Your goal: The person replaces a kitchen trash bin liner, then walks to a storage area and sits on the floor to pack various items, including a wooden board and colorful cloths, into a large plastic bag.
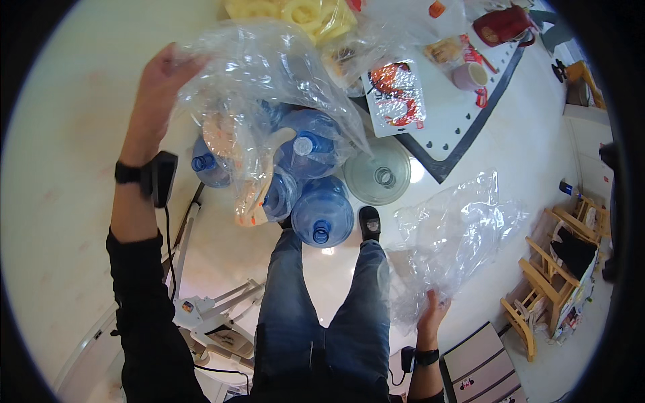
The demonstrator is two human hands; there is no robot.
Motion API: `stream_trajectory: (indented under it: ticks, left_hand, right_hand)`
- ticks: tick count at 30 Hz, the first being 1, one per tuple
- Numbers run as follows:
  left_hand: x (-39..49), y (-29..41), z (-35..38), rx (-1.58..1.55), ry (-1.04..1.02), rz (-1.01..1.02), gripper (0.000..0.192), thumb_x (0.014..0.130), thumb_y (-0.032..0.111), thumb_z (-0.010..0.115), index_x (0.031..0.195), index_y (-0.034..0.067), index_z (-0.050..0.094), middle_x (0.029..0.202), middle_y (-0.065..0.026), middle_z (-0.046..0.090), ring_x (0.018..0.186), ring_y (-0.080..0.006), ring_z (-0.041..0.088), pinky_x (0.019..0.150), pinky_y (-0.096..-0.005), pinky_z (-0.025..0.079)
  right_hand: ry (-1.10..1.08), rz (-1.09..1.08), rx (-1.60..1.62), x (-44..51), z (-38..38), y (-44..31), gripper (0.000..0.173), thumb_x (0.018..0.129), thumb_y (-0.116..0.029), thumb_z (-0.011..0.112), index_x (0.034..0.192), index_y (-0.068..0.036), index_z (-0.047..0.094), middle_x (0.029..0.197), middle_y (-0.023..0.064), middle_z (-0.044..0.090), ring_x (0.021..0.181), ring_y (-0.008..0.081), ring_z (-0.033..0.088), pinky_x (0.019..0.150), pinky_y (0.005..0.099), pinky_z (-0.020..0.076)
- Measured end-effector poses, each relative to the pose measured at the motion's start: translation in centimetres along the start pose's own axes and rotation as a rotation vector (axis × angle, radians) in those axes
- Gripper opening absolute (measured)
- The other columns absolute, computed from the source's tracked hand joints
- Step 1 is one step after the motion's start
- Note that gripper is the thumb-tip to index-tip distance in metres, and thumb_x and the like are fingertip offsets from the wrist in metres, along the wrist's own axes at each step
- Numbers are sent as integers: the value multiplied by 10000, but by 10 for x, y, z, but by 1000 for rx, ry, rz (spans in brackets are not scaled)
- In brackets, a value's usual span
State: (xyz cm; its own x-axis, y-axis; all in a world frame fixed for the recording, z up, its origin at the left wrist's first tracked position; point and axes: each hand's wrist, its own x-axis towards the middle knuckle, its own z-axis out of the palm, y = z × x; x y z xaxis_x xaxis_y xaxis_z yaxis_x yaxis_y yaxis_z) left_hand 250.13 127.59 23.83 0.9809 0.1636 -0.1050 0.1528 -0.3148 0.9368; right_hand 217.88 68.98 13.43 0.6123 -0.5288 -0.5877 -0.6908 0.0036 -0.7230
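Note:
My left hand (164, 83) is raised at the left, its fingers closed on the edge of a large clear plastic bag (282, 65). Beneath that bag's film, flesh-coloured artificial hands (257, 196) with orange nails hang over the bottles; how far the film encloses them is unclear. Low on the right, my right hand (434, 312) grips a second clear plastic bag (448, 231), which spreads out above the floor. Several large blue water bottles stand in front of my feet, among them an uncapped one (315, 201) and one with a white cap (325, 161).
A greenish clear bottle (370, 171) stands right of the blue ones. The white table (448, 133) holds a printed packet (395, 95), a pink cup (466, 76) and a red kettle (499, 27). Wooden chairs (546, 282) line the right. A white metal frame (201, 312) stands lower left.

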Motion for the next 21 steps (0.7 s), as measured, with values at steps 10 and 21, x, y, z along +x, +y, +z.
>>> stream_trajectory:
  ticks: [10,21]
  left_hand:
    - [-310,6,22,181,600,8,677,860,-88,499,1521,-8,375,1514,-145,441,1385,-288,462,1172,-439,379]
    - [-612,82,251,-805,487,-603,836,883,205,629,1599,16,242,1541,-123,438,1401,-252,446,1163,-378,357]
  right_hand:
    - [-822,-1015,-730,-33,100,-72,173,812,-136,730,853,-22,606,722,168,573,762,434,588,846,549,507]
    - [-2439,-1270,-762,-176,88,-155,243,663,-248,763,842,-107,678,866,99,685,926,339,662,1015,510,387]
